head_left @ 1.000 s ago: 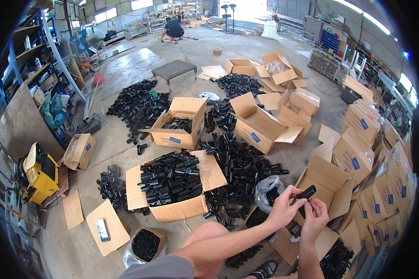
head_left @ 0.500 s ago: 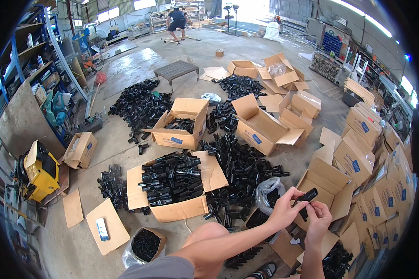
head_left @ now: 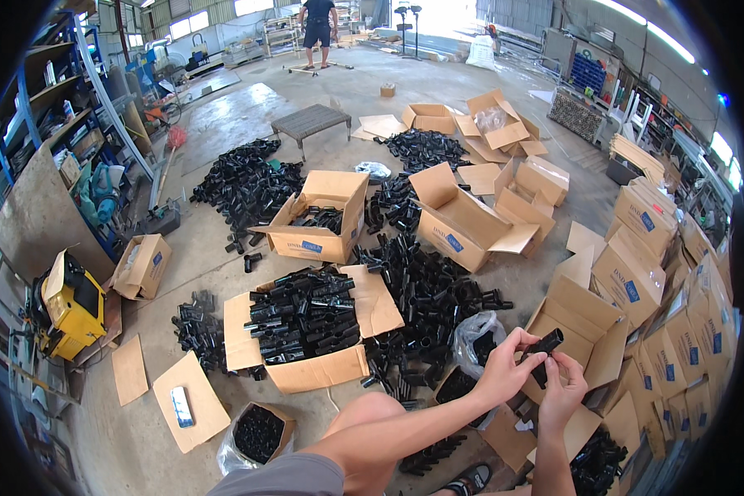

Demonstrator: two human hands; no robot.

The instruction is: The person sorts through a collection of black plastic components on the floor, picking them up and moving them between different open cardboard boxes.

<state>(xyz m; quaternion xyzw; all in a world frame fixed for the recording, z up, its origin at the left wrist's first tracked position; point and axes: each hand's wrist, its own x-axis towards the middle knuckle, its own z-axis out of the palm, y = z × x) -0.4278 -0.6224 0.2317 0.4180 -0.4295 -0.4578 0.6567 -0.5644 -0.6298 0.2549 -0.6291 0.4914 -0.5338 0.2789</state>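
Note:
A short black tubular pipe fitting [head_left: 549, 341] is held up at the right, in front of an open cardboard box [head_left: 583, 318]. My left hand [head_left: 507, 366] grips it from the left with thumb and fingers. From below, the fingertips of my right hand [head_left: 564, 387] pinch its lower part. Beneath and left of my hands, a clear plastic bag [head_left: 469, 337] holds small black pieces. A flapped-open carton [head_left: 318, 376] nearer the middle is packed with similar black fittings [head_left: 306, 318]. A loose heap of fittings [head_left: 426, 289] spreads between that carton and my hands.
More black heaps [head_left: 244, 186] and open boxes [head_left: 318, 240] cover the floor ahead. Stacked cartons [head_left: 678, 355] line the right. A phone [head_left: 182, 407] lies on cardboard at left, near a yellow machine [head_left: 78, 306]. A low table [head_left: 312, 121] and another person [head_left: 317, 29] are farther off.
The far person has gone from bent over to standing upright. My hands stay almost in place, still on the fitting, with only slight finger movement.

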